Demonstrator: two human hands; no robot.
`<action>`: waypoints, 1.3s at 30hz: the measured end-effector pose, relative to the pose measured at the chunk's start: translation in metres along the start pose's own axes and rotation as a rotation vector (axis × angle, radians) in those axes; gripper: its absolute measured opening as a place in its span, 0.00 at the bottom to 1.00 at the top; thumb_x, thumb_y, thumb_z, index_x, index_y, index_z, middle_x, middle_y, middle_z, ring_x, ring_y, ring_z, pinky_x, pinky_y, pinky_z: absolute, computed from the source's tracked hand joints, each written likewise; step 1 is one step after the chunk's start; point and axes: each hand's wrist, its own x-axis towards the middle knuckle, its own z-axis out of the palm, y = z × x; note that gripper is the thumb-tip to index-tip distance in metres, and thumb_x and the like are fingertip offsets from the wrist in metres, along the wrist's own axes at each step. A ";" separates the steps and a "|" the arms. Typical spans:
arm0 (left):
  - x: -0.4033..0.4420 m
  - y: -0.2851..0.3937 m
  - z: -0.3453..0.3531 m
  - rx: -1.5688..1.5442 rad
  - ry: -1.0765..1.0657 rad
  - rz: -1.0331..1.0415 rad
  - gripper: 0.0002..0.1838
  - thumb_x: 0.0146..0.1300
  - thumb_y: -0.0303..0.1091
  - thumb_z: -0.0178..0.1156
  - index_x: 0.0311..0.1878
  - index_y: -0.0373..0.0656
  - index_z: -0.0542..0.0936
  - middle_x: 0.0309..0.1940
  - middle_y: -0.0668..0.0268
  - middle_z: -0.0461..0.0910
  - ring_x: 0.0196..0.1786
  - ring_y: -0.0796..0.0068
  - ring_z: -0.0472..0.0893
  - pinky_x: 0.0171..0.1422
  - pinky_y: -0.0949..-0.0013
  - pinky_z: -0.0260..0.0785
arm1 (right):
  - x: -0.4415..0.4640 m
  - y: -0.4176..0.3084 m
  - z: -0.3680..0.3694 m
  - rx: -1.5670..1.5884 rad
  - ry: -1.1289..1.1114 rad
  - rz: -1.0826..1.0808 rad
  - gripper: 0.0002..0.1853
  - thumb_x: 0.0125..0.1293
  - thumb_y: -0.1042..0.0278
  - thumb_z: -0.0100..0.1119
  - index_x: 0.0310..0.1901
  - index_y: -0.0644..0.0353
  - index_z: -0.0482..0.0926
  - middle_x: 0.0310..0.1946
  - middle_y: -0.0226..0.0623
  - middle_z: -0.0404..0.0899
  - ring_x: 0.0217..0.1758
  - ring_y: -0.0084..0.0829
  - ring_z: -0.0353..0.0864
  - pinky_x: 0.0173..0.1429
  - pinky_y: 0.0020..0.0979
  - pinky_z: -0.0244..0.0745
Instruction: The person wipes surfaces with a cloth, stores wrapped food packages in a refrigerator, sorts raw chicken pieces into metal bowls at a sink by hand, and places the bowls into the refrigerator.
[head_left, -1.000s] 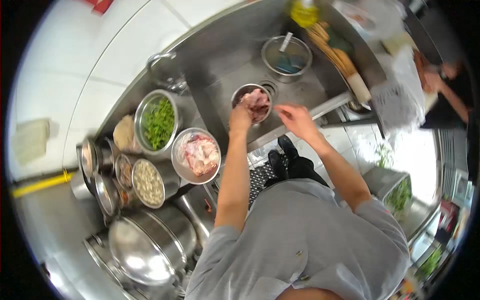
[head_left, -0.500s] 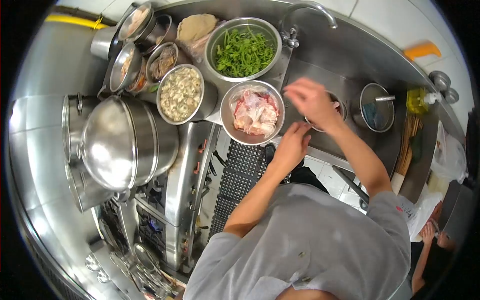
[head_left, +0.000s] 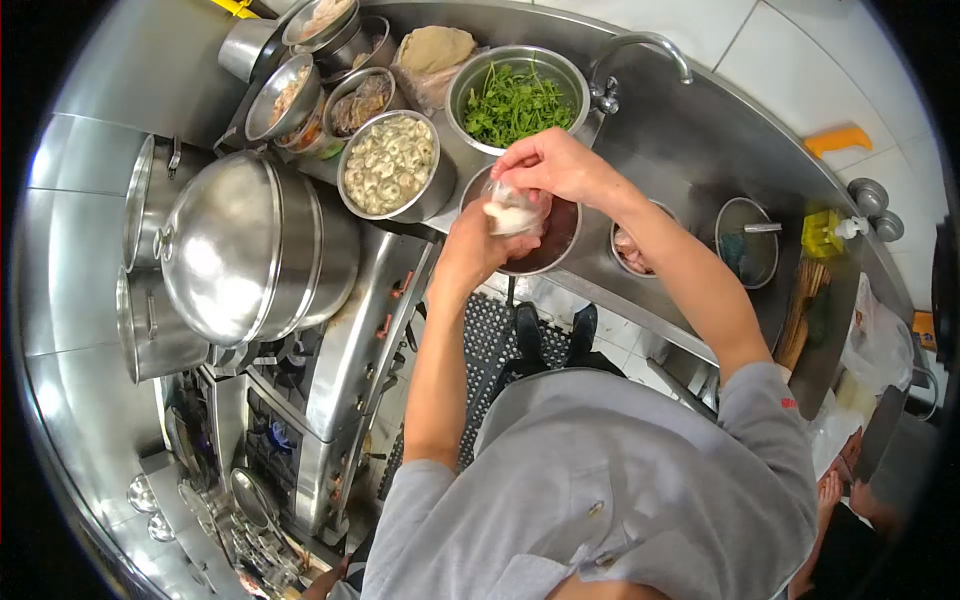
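Observation:
A clear plastic bag of raw meat (head_left: 515, 212) is held up over a round steel bowl (head_left: 563, 238), which has reddish liquid inside. My left hand (head_left: 472, 245) is closed around the bag's lower left side. From above, my right hand (head_left: 555, 165) pinches the bag's upper part; its fingertips are partly hidden. Just behind the bowl stands a larger steel bowl of green herbs (head_left: 515, 103). To the right, under my right forearm, a steel pot with pale pink meat pieces (head_left: 632, 252) is partly covered.
Left of the bowl is a pot of pale pieces in liquid (head_left: 390, 165), beside several smaller bowls. A large lidded steamer (head_left: 240, 250) stands on the stove side. The sink (head_left: 670, 150) with its faucet (head_left: 640, 40) lies right. Another person's hand (head_left: 830, 490) shows at lower right.
Both hands have moved left to the bowl from the sink edge. The bag of meat, earlier lying in the bowl, is now lifted in my hands.

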 end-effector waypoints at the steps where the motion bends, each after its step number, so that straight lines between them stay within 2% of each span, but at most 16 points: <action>1: 0.005 -0.012 0.008 -0.015 -0.008 0.006 0.23 0.53 0.34 0.68 0.51 0.36 0.77 0.39 0.57 0.83 0.43 0.66 0.82 0.48 0.67 0.72 | 0.000 -0.005 0.001 0.044 0.005 -0.022 0.10 0.62 0.72 0.60 0.43 0.65 0.82 0.28 0.30 0.81 0.22 0.16 0.73 0.28 0.20 0.71; 5: 0.017 -0.035 0.014 0.001 0.015 0.136 0.15 0.57 0.28 0.62 0.48 0.36 0.77 0.37 0.60 0.82 0.40 0.70 0.80 0.47 0.67 0.72 | -0.012 -0.017 -0.002 0.027 0.014 -0.070 0.14 0.61 0.72 0.61 0.49 0.62 0.81 0.38 0.33 0.81 0.34 0.18 0.76 0.38 0.20 0.73; 11: 0.014 0.006 -0.003 -0.245 0.084 0.127 0.14 0.59 0.21 0.53 0.49 0.35 0.77 0.36 0.65 0.82 0.38 0.80 0.78 0.45 0.71 0.71 | -0.030 0.013 -0.006 -0.726 0.058 -0.372 0.32 0.49 0.67 0.69 0.59 0.57 0.74 0.60 0.44 0.71 0.56 0.40 0.75 0.53 0.36 0.74; 13: 0.021 0.003 -0.004 -0.247 0.138 0.150 0.14 0.60 0.24 0.54 0.49 0.35 0.76 0.37 0.58 0.82 0.39 0.69 0.81 0.45 0.67 0.71 | -0.036 0.010 0.007 -0.835 -0.017 0.006 0.27 0.46 0.66 0.68 0.51 0.60 0.78 0.44 0.47 0.81 0.47 0.48 0.80 0.51 0.42 0.75; 15: 0.022 0.011 -0.009 -0.007 0.244 0.194 0.14 0.60 0.26 0.55 0.50 0.36 0.76 0.39 0.54 0.82 0.40 0.62 0.82 0.46 0.65 0.71 | -0.024 0.050 0.010 -0.911 0.176 -0.075 0.19 0.48 0.69 0.64 0.45 0.63 0.80 0.35 0.48 0.82 0.40 0.48 0.81 0.45 0.39 0.76; 19: 0.029 -0.016 -0.013 0.044 0.180 0.030 0.19 0.59 0.31 0.60 0.53 0.36 0.73 0.41 0.51 0.81 0.44 0.55 0.81 0.50 0.65 0.71 | -0.011 0.063 -0.001 -0.432 0.201 -0.083 0.08 0.59 0.71 0.55 0.34 0.66 0.81 0.26 0.41 0.81 0.28 0.39 0.81 0.31 0.35 0.74; 22: 0.018 -0.019 -0.008 -0.350 -0.041 0.104 0.32 0.53 0.33 0.69 0.60 0.37 0.67 0.48 0.52 0.78 0.47 0.53 0.79 0.54 0.67 0.70 | 0.003 0.053 0.007 0.222 0.240 0.078 0.10 0.65 0.77 0.47 0.31 0.65 0.79 0.20 0.29 0.74 0.22 0.20 0.72 0.23 0.24 0.66; 23: 0.020 -0.023 0.001 -0.285 -0.008 0.325 0.45 0.45 0.36 0.75 0.64 0.38 0.61 0.53 0.54 0.74 0.52 0.52 0.77 0.59 0.65 0.69 | 0.007 0.051 0.007 0.429 0.182 0.110 0.10 0.66 0.76 0.47 0.31 0.65 0.78 0.20 0.29 0.73 0.21 0.21 0.72 0.23 0.24 0.66; 25: 0.001 0.012 0.002 0.266 0.142 0.279 0.48 0.43 0.37 0.76 0.66 0.40 0.59 0.53 0.55 0.72 0.56 0.53 0.74 0.59 0.61 0.70 | 0.011 0.046 0.006 0.842 0.053 0.172 0.09 0.67 0.75 0.47 0.31 0.63 0.77 0.20 0.29 0.72 0.21 0.21 0.71 0.23 0.25 0.67; 26: 0.000 0.021 0.009 0.229 0.211 0.173 0.41 0.43 0.34 0.74 0.62 0.41 0.66 0.47 0.56 0.74 0.52 0.51 0.76 0.55 0.58 0.71 | 0.009 0.034 0.011 0.811 0.067 0.206 0.07 0.69 0.72 0.50 0.39 0.64 0.77 0.21 0.22 0.67 0.22 0.18 0.68 0.26 0.21 0.66; 29: 0.016 0.001 0.009 0.240 0.263 0.197 0.29 0.45 0.30 0.71 0.53 0.40 0.75 0.43 0.55 0.76 0.48 0.49 0.77 0.51 0.58 0.70 | 0.003 0.019 0.005 0.856 0.140 0.173 0.07 0.69 0.73 0.49 0.40 0.64 0.77 0.22 0.23 0.68 0.23 0.18 0.68 0.28 0.22 0.67; 30: 0.017 0.001 0.006 0.187 0.278 0.259 0.17 0.48 0.25 0.66 0.45 0.37 0.80 0.39 0.54 0.78 0.44 0.50 0.78 0.50 0.59 0.70 | 0.001 0.026 -0.003 0.732 0.083 0.104 0.07 0.67 0.70 0.54 0.41 0.64 0.78 0.24 0.24 0.70 0.24 0.19 0.71 0.29 0.22 0.68; 33: 0.033 -0.014 0.002 0.039 0.212 0.195 0.15 0.51 0.24 0.61 0.45 0.37 0.81 0.40 0.53 0.78 0.45 0.53 0.79 0.51 0.62 0.70 | -0.013 0.045 -0.017 -0.160 0.094 -0.111 0.14 0.62 0.62 0.63 0.43 0.63 0.78 0.26 0.26 0.74 0.30 0.22 0.74 0.34 0.25 0.72; 34: 0.042 -0.026 0.002 0.031 0.227 0.287 0.15 0.54 0.22 0.55 0.46 0.37 0.80 0.37 0.57 0.80 0.41 0.61 0.80 0.49 0.64 0.70 | -0.020 0.056 -0.017 -0.487 0.146 -0.360 0.21 0.53 0.58 0.69 0.45 0.62 0.78 0.29 0.33 0.78 0.38 0.30 0.78 0.41 0.31 0.75; 37: 0.048 -0.014 -0.007 -0.390 0.088 0.143 0.15 0.55 0.20 0.51 0.46 0.36 0.80 0.33 0.64 0.81 0.37 0.68 0.79 0.46 0.67 0.71 | -0.031 0.055 0.006 -1.021 0.191 -0.159 0.25 0.48 0.61 0.69 0.49 0.60 0.79 0.39 0.44 0.80 0.51 0.44 0.76 0.53 0.41 0.72; 39: 0.055 -0.013 -0.013 -0.492 0.045 0.010 0.16 0.55 0.18 0.49 0.45 0.36 0.80 0.33 0.68 0.81 0.35 0.75 0.78 0.43 0.69 0.72 | -0.027 0.060 0.007 -0.997 0.207 -0.125 0.19 0.50 0.60 0.66 0.43 0.61 0.81 0.32 0.45 0.81 0.41 0.49 0.79 0.47 0.43 0.74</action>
